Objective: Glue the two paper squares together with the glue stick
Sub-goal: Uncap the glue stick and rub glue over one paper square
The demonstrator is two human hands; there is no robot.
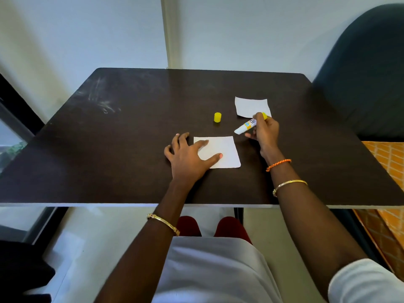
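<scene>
Right-hand fingers (258, 119) curled round the glue stick (246, 127), pinching it near its yellow base end; white open tip points down-left toward the near paper square (225, 149), tip just off that square's far right corner, not touching it as far as we can tell. Right hand (265, 132) sits between the two squares, lifted off the tabletop (131, 138).

Left-hand fingers (203, 144) spread flat. Index and thumb rest on the near paper square's left half, pinning it; the other fingers lie on bare tabletop just left of the square. Left hand (188, 156) palm down, covering the square's left edge.

Near paper square: white, flat, slightly rotated, in front of us near the tabletop's middle. Far paper square (249, 106): white, flat, beyond and right of the near one, well apart from it; its near edge partly hidden behind the right hand and the stick's yellow end.

Yellow cap (217, 117): off the stick, standing upright on the tabletop, beyond the near square and left of the far square, touching neither.

Outward: orange braided band (278, 164) and gold bangle (289, 186) on the right arm, gold bangle on the left forearm (163, 224). Dark chair (367, 68) beyond the tabletop's right corner.
</scene>
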